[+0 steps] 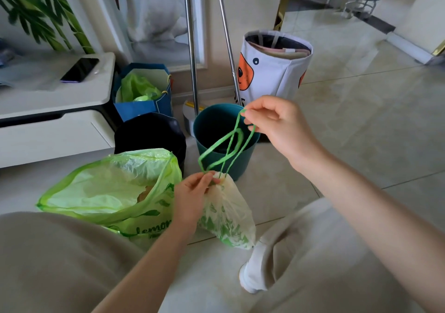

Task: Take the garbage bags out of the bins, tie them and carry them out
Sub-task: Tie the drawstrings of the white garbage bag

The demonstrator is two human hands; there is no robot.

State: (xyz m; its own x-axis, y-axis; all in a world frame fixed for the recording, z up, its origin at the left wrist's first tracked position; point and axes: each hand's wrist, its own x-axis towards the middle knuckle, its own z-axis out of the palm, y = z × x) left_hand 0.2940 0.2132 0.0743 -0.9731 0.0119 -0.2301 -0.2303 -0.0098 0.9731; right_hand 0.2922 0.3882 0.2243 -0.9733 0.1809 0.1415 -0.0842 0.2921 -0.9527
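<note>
The left hand pinches the gathered neck of the small garbage bag so it stays cinched, while the right hand, raised above and beyond it, pinches the green drawstring into loops, apparently for knotting. Behind the hands stands the emptied teal bin; left of the left hand lies a larger green bag, its mouth open.

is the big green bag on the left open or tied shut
Open. The big green bag gapes wide, its drawstring rim spread. Only the small bag is cinched, its neck pinched by the left hand.
</note>
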